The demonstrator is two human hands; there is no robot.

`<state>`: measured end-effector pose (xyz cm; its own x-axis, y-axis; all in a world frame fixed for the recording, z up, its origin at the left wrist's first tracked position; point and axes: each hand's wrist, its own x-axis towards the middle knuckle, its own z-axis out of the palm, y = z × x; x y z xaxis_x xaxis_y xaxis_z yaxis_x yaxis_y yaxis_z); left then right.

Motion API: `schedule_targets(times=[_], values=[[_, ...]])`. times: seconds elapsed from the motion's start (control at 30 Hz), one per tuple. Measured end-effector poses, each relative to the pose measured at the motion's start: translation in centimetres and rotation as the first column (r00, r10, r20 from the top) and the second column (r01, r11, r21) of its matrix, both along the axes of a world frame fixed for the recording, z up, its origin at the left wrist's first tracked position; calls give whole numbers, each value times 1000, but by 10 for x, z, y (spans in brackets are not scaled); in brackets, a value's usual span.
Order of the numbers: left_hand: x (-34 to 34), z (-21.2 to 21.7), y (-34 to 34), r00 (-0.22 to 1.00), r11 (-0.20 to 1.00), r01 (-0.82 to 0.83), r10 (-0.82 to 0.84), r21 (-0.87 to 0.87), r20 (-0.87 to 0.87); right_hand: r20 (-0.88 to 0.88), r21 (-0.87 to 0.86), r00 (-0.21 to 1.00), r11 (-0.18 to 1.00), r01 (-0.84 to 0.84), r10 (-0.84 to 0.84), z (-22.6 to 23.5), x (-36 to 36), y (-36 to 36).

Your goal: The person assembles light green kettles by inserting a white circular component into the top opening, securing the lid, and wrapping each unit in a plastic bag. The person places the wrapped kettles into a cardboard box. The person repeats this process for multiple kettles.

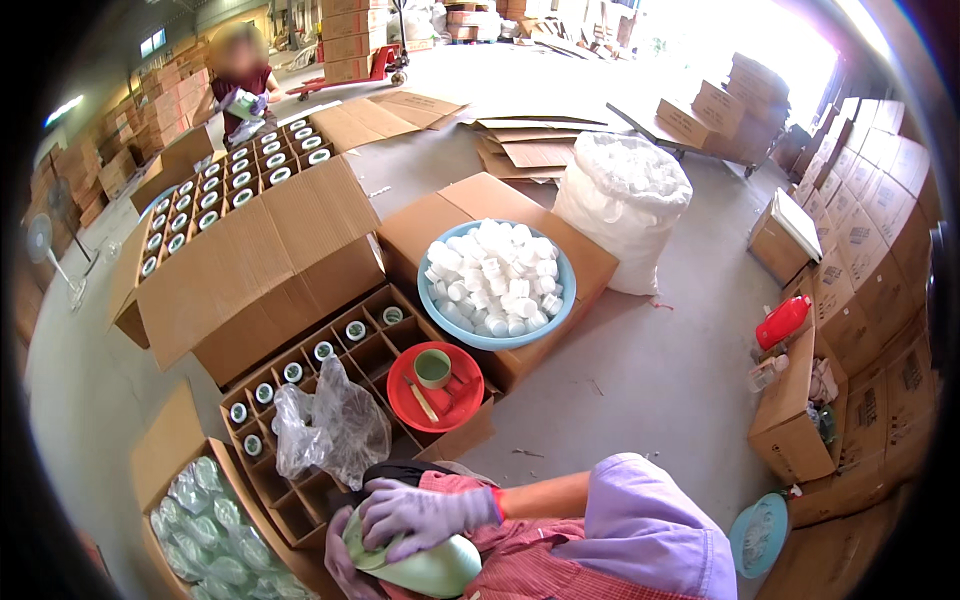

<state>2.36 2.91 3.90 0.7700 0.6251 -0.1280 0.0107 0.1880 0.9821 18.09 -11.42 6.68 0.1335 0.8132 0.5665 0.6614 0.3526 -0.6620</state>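
Observation:
A pale green bottle (430,568) lies across my lap, held between both gloved hands. My right hand (425,515), in a purple glove, presses on top of it. My left hand (340,550) grips it from below at its left end and is partly hidden. Just ahead stands an open divided carton (300,490); some of its cells hold green jars with white caps (323,351). A crumpled clear plastic bag (330,425) rests on the carton. A red plate (450,400) with a green cup (432,367) sits on its right corner.
A blue basin (570,290) full of white caps sits on a closed box, with a white sack (622,205) behind it. A box of wrapped green bottles (205,530) is at lower left. Another person (240,90) works by a second filled carton (235,180). Stacked boxes line the right side.

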Motion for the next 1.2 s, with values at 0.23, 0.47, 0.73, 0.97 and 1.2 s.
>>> schedule_targets(times=[0.23,0.47,0.73,0.97,1.2], values=[[12,69,-17,996,999,-5,9,38,-88,-108,-224,988,971,82,-108,2,33,-25],[-2,30,17,991,968,128,-135,217,17,-315,-303,937,952,52,-151,-27,43,-27],[15,4,57,957,934,284,-263,215,-122,-242,-237,918,936,258,-314,16,18,49],[39,68,21,940,827,47,154,-560,306,175,14,981,997,82,-83,14,26,89],[12,21,32,999,946,41,-34,322,-29,-580,-202,814,973,-114,-25,22,40,66]])
